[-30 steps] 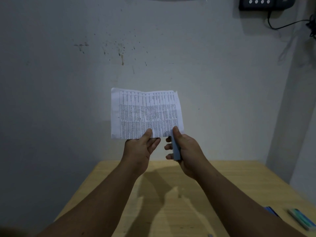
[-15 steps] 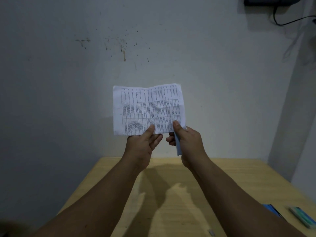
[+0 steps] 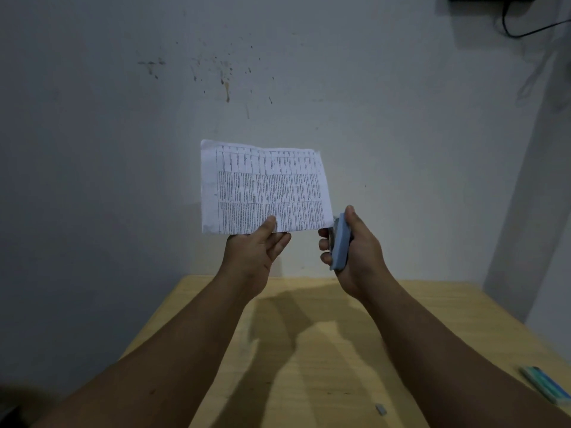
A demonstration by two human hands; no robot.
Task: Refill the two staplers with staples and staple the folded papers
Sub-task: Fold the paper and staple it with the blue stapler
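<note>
A folded printed paper (image 3: pixel 262 189) is held up in front of the wall, pinched at its lower edge by my left hand (image 3: pixel 256 251). My right hand (image 3: pixel 355 251) grips a light blue stapler (image 3: pixel 339 242) upright, its metal nose just beside the paper's lower right corner, apart from the sheet. A second, green-and-blue stapler (image 3: pixel 545 386) lies at the right edge of the wooden table (image 3: pixel 309 350).
A small strip of staples (image 3: pixel 381 409) lies on the table near its front edge. A stained grey wall stands close behind. A dark device with a cable (image 3: pixel 522 26) hangs at the top right.
My right hand has pulled the blue stapler off the paper's lower right corner and moved it to the right. The paper stays raised in my left hand.
</note>
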